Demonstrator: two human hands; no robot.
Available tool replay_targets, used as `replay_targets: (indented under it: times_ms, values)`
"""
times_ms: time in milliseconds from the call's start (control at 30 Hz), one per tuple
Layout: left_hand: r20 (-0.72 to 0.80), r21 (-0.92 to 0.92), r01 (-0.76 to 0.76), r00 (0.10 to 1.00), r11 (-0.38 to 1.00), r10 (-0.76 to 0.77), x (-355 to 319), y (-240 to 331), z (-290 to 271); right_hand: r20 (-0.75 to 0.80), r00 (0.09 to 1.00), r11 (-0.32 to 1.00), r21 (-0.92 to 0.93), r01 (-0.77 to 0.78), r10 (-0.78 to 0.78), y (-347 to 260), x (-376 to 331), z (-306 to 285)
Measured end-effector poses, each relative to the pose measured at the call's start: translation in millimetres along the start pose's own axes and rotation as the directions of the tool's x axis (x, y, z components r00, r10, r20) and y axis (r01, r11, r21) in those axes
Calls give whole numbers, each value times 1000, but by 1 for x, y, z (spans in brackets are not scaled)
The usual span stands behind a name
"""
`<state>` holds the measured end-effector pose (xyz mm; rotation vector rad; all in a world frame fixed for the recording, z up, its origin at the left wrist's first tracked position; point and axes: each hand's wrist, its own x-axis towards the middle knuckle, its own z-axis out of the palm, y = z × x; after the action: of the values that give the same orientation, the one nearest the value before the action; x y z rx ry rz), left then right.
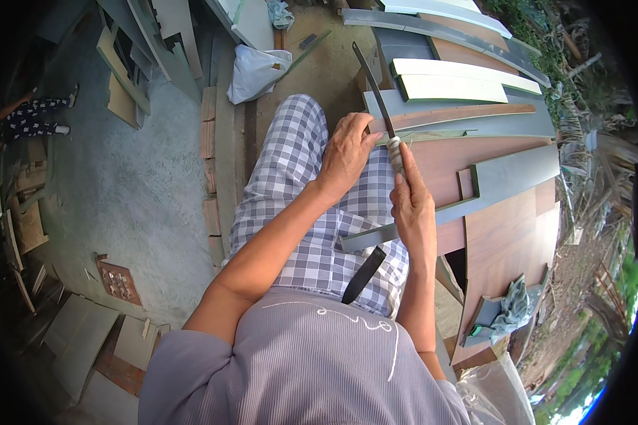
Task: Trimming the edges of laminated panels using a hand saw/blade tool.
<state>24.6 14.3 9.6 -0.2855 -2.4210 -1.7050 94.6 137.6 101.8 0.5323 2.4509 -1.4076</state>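
My right hand [412,202] is closed round the pale, wrapped handle of a long, narrow dark blade [373,78]. Its index finger lies along the handle, and the blade points away and slightly left. To its left, my left hand [349,152] has its fingers curled at the near end of a thin brown wood strip [461,113]. The blade crosses over this strip close to my fingers. Below the strip lies a thin greenish strip [432,134], partly covered by my right hand.
Boards and panels [439,163] are stacked on my right, with cream strips [461,78] and an L-shaped grey piece [510,173]. A crumpled cloth [514,312] lies near their lower end. At left are a white bag [257,74], a concrete floor [142,184] and, farther off, a person [32,119].
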Motion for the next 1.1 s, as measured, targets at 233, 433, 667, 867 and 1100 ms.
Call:
replay_targets:
  times_ms: [233, 433, 667, 867, 1100]
  values:
    - [-21, 112, -122, 992, 986, 125, 1, -3, -2, 0, 1000, 999, -43, 4, -4, 0, -1, -1]
    - [6, -68, 108, 994, 992, -107, 4, -2, -6, -15, 998, 989, -134, 61, -64, 12, 0, 8]
    - [126, 110, 9, 992, 994, -23, 5, -4, -9, -59, 978, 959, -215, 184, -201, 25, 1, 13]
    - [116, 82, 42, 992, 996, -52, 7, -3, -11, -40, 977, 925, -331, 185, -210, 7, 16, 16]
    - [78, 129, 97, 991, 987, -108, 13, -17, -21, -19, 933, 867, -378, 326, -359, 29, -27, 15]
